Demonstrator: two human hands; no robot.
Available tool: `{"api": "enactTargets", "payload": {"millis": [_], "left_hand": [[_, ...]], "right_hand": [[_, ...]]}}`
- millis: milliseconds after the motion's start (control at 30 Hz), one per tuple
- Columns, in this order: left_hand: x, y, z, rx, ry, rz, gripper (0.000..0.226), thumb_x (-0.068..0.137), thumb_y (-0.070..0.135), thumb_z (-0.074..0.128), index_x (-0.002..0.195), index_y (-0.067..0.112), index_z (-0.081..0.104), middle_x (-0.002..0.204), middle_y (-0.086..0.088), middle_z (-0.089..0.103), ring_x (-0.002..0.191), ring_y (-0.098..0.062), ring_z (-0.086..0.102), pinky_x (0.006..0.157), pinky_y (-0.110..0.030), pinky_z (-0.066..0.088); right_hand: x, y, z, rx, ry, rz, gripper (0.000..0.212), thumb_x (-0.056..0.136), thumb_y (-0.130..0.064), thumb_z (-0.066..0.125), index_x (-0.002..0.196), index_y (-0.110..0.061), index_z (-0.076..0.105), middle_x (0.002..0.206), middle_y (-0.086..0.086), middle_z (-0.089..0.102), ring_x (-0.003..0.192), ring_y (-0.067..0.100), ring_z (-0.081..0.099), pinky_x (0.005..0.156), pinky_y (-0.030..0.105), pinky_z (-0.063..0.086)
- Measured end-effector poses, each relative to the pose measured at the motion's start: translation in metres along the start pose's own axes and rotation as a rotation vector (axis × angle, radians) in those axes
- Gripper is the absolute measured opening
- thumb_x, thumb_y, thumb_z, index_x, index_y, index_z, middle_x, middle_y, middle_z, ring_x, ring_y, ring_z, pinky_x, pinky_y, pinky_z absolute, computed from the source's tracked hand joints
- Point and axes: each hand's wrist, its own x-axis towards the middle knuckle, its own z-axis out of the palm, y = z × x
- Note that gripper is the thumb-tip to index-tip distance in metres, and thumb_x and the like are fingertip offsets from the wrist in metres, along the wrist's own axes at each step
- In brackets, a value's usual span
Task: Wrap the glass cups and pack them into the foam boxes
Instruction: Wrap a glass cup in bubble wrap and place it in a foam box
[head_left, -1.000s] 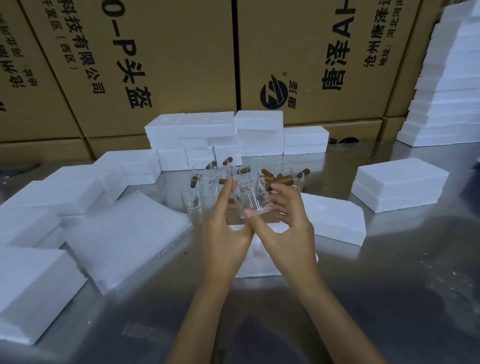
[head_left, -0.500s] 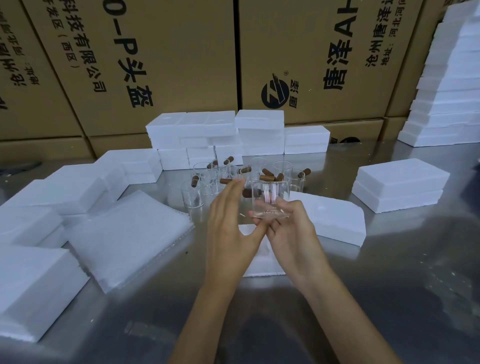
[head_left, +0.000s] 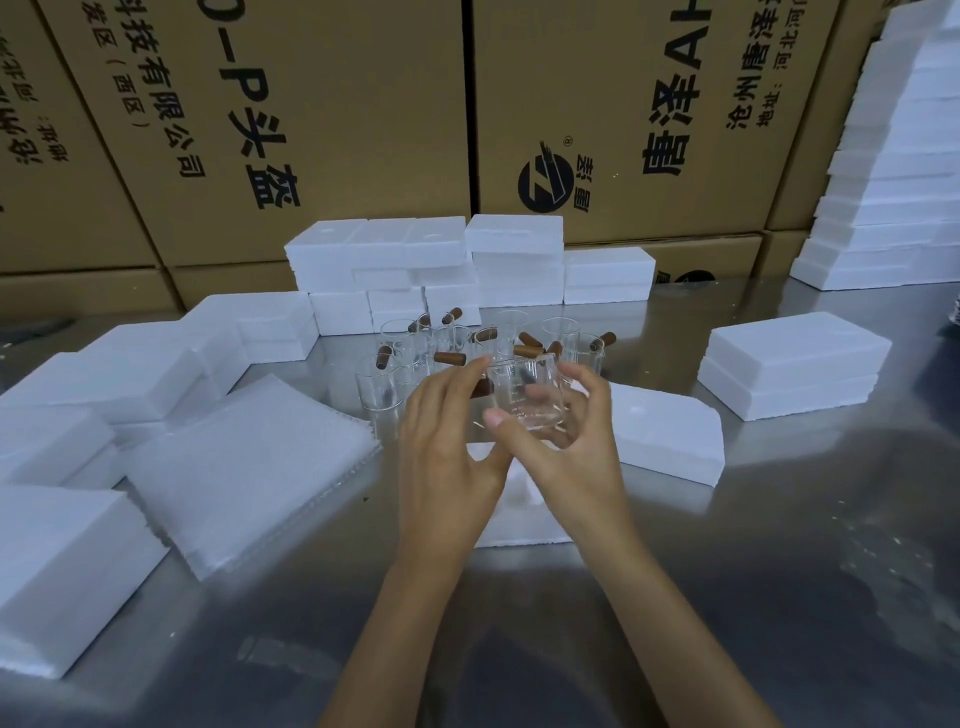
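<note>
**Background beyond the packing work**

I am looking at a reflective metal table (head_left: 779, 597) that is spreading across my view. Large brown cardboard cartons (head_left: 322, 130) are standing along its far edge, showing black printed Chinese characters and a round black logo (head_left: 545, 178) facing me.

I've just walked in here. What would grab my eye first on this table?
Two bare hands at the centre: the right hand grips a clear glass cup while the left hand touches it with straight fingers. Just behind stands a cluster of clear glass cups with brown wooden handles. White foam boxes ring the shiny metal table, and a stack of white foam wrapping sheets lies at left.
</note>
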Motion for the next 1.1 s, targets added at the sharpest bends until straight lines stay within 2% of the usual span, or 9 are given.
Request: {"api": "enactTargets", "payload": {"millis": [100, 167, 267, 367, 500, 667, 833, 900, 1100], "left_hand": [[-0.001, 0.003, 0.001, 0.053, 0.051, 0.009, 0.066, 0.081, 0.023, 0.079, 0.140, 0.031, 0.049, 0.136, 0.011, 0.045, 0.127, 0.002, 0.034, 0.106, -0.028, 0.038], [0.001, 0.005, 0.000, 0.011, 0.054, -0.050, 0.075, 0.081, 0.043, 0.079, 0.146, 0.034, 0.041, 0.144, 0.010, 0.040, 0.134, 0.002, 0.029, 0.109, -0.028, 0.036], [0.005, 0.004, -0.003, -0.152, -0.041, -0.219, 0.093, 0.072, 0.059, 0.081, 0.149, 0.043, 0.031, 0.142, 0.034, 0.033, 0.135, 0.011, 0.027, 0.109, -0.019, 0.030], [0.004, 0.001, -0.004, -0.220, -0.151, -0.201, 0.080, 0.076, 0.044, 0.084, 0.143, 0.048, 0.040, 0.130, 0.045, 0.038, 0.124, 0.023, 0.030, 0.095, 0.002, 0.023], [0.004, 0.004, -0.004, -0.251, -0.159, -0.203, 0.064, 0.082, 0.017, 0.080, 0.129, 0.050, 0.050, 0.119, 0.051, 0.047, 0.126, 0.011, 0.043, 0.096, -0.004, 0.031], [0.006, 0.007, -0.009, -0.284, -0.083, -0.215, 0.057, 0.077, 0.023, 0.084, 0.127, 0.033, 0.058, 0.120, 0.018, 0.065, 0.119, -0.011, 0.059, 0.101, -0.039, 0.050], [0.001, 0.006, -0.009, -0.035, -0.032, -0.203, 0.065, 0.072, 0.017, 0.077, 0.129, 0.039, 0.055, 0.126, 0.023, 0.052, 0.115, 0.023, 0.037, 0.096, -0.019, 0.039], [0.000, 0.009, -0.008, -0.041, -0.080, -0.184, 0.066, 0.076, 0.027, 0.078, 0.133, 0.042, 0.049, 0.129, 0.025, 0.047, 0.114, 0.029, 0.029, 0.091, -0.009, 0.028], [0.005, 0.009, -0.009, -0.302, -0.188, -0.229, 0.070, 0.080, 0.022, 0.082, 0.139, 0.037, 0.049, 0.136, 0.025, 0.054, 0.125, 0.006, 0.049, 0.098, -0.008, 0.034]], "right_hand": [[0.000, 0.004, 0.000, -0.048, 0.052, -0.060, 0.063, 0.062, -0.047, 0.084, 0.112, -0.046, 0.046, 0.115, -0.008, 0.066, 0.098, 0.009, 0.067, 0.079, 0.022, 0.054], [0.003, 0.002, -0.002, 0.093, 0.048, 0.048, 0.055, 0.060, -0.048, 0.083, 0.106, -0.044, 0.053, 0.113, -0.005, 0.069, 0.093, 0.008, 0.069, 0.074, 0.016, 0.052], [0.010, -0.002, -0.006, 0.316, 0.053, 0.257, 0.046, 0.063, -0.043, 0.078, 0.102, -0.026, 0.063, 0.106, 0.005, 0.072, 0.092, 0.018, 0.069, 0.079, 0.023, 0.054], [0.010, -0.004, -0.005, 0.584, -0.055, 0.369, 0.024, 0.084, -0.021, 0.063, 0.104, -0.007, 0.061, 0.098, 0.015, 0.070, 0.085, 0.022, 0.068, 0.073, 0.023, 0.055], [0.005, -0.005, -0.004, 0.624, -0.179, 0.376, 0.046, 0.079, -0.024, 0.060, 0.118, 0.002, 0.059, 0.109, 0.018, 0.067, 0.095, 0.021, 0.067, 0.080, 0.025, 0.055], [0.003, 0.001, -0.001, 0.251, -0.114, 0.177, 0.064, 0.069, -0.037, 0.079, 0.128, -0.026, 0.056, 0.129, 0.001, 0.063, 0.112, 0.010, 0.064, 0.093, 0.027, 0.049], [-0.003, 0.007, 0.003, -0.120, 0.040, -0.131, 0.069, 0.065, -0.033, 0.086, 0.121, -0.035, 0.045, 0.115, -0.018, 0.057, 0.105, 0.002, 0.061, 0.085, 0.015, 0.049], [0.000, 0.005, 0.001, 0.019, 0.037, -0.050, 0.056, 0.069, -0.022, 0.084, 0.115, -0.025, 0.053, 0.114, -0.008, 0.062, 0.101, 0.006, 0.064, 0.083, 0.019, 0.051], [0.007, -0.008, -0.008, 0.685, -0.131, 0.368, 0.021, 0.091, -0.009, 0.052, 0.109, -0.003, 0.060, 0.106, 0.016, 0.067, 0.091, 0.022, 0.068, 0.079, 0.025, 0.055]]}}
